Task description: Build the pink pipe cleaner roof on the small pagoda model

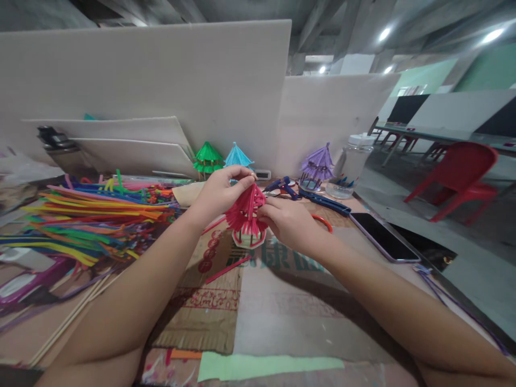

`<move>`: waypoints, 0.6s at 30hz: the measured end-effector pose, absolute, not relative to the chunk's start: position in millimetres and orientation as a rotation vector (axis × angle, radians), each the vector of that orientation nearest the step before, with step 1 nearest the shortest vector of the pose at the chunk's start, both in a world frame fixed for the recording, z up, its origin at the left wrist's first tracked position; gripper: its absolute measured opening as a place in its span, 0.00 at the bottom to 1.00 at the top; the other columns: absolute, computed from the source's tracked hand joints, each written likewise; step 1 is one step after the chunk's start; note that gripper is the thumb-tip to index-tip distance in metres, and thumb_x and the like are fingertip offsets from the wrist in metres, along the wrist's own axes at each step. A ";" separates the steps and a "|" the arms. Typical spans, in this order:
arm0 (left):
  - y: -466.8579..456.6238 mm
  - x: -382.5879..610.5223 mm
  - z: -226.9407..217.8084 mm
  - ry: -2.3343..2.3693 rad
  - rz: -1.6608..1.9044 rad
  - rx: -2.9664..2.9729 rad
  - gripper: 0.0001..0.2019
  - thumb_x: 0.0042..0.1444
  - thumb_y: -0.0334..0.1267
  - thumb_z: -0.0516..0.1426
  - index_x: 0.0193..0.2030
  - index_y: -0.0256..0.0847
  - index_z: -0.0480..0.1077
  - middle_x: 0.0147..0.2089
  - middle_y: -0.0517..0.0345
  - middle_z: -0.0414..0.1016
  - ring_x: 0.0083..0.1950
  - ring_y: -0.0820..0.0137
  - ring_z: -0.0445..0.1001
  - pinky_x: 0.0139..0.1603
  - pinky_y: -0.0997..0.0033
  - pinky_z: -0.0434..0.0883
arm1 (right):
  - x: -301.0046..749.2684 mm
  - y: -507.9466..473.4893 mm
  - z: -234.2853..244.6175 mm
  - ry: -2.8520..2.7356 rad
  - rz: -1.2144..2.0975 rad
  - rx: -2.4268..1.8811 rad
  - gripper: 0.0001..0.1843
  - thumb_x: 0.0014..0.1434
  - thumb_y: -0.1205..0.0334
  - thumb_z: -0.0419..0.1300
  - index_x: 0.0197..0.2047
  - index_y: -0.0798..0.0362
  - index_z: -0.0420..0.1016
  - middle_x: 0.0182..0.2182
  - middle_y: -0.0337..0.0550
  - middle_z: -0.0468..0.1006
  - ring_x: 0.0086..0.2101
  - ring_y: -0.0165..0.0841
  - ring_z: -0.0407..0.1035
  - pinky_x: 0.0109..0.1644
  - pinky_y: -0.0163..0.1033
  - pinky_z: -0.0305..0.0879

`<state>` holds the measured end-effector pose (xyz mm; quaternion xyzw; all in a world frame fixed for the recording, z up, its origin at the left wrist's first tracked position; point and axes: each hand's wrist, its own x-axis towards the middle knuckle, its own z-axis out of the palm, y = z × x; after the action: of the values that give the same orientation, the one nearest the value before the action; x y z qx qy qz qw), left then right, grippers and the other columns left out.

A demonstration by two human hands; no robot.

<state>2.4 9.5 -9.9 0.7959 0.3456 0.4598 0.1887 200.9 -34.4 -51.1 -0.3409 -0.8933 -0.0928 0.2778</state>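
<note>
A small pink-red pavilion model [242, 217], its roof made of pipe-cleaner strips, stands upright on a pale base over the cardboard [201, 322]. My left hand [223, 191] is closed at the roof's peak, thumb and fingers pinched together. From the other side, my right hand [288, 219] pinches the roof's right side, where some strips look loose; its fingertips are partly hidden. A loose pink-red strip [228, 270] lies just in front of the model. Behind it stand finished-looking green [207, 158], blue [237, 156] and purple pavilions [317, 164].
Many coloured pipe cleaners [100, 207] are heaped at the left, near thin wooden sticks [72, 317]. A blue glue gun [284, 186], blue-handled pliers [324, 201], a phone [382, 236] and a clear jar [357, 153] lie to the right. White boards [161, 80] stand behind.
</note>
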 end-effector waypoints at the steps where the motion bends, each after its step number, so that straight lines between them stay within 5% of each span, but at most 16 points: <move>1: 9.9 2.2 -9.9 0.977 1.294 2.243 0.14 0.61 0.47 0.57 0.39 0.38 0.75 0.41 0.53 0.80 0.44 0.64 0.76 0.49 0.68 0.70 | 200.3 -35.9 -48.4 -2.343 -0.139 -0.932 0.09 0.64 0.71 0.52 0.37 0.55 0.73 0.38 0.49 0.77 0.37 0.35 0.69 0.38 0.38 0.60; 6: 13.6 -1.0 -10.4 1.005 1.283 2.234 0.14 0.61 0.47 0.57 0.39 0.38 0.75 0.41 0.53 0.80 0.44 0.63 0.76 0.48 0.67 0.69 | 202.7 -45.0 -25.9 -1.949 0.718 -0.750 0.03 0.66 0.65 0.53 0.38 0.51 0.65 0.33 0.41 0.77 0.36 0.32 0.72 0.44 0.39 0.66; 8: 15.3 -2.7 -11.1 1.011 1.282 2.224 0.14 0.61 0.48 0.57 0.39 0.38 0.75 0.41 0.53 0.80 0.43 0.64 0.76 0.47 0.68 0.69 | 206.8 -47.7 -17.2 -1.820 0.987 -0.644 0.04 0.67 0.61 0.54 0.38 0.50 0.62 0.25 0.35 0.74 0.29 0.30 0.71 0.39 0.38 0.67; 11: 17.4 -4.5 -12.4 1.024 1.278 2.215 0.15 0.61 0.48 0.57 0.39 0.38 0.75 0.40 0.54 0.80 0.42 0.64 0.75 0.47 0.68 0.68 | 216.0 -49.2 -8.0 -1.740 1.192 -0.682 0.09 0.65 0.55 0.57 0.39 0.48 0.61 0.17 0.25 0.60 0.17 0.25 0.57 0.26 0.33 0.59; 14: 19.3 -5.6 -13.7 1.025 1.281 2.210 0.15 0.61 0.49 0.57 0.39 0.38 0.75 0.40 0.54 0.80 0.42 0.64 0.75 0.47 0.68 0.68 | 227.7 -47.8 -2.1 -1.785 1.121 -0.848 0.10 0.64 0.53 0.58 0.39 0.48 0.63 0.18 0.24 0.55 0.16 0.24 0.47 0.20 0.31 0.47; 18: 21.6 -6.6 -14.8 1.034 1.285 2.199 0.16 0.61 0.50 0.57 0.40 0.38 0.75 0.41 0.54 0.79 0.43 0.64 0.75 0.46 0.69 0.69 | 242.8 -44.9 5.6 -1.979 0.487 -1.170 0.09 0.65 0.55 0.56 0.40 0.51 0.70 0.24 0.34 0.68 0.23 0.28 0.60 0.26 0.34 0.53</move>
<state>-6.6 21.6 -14.8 0.7846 0.3690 0.4585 0.1950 242.8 -44.9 5.6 -0.4592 -0.7772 0.1911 0.3855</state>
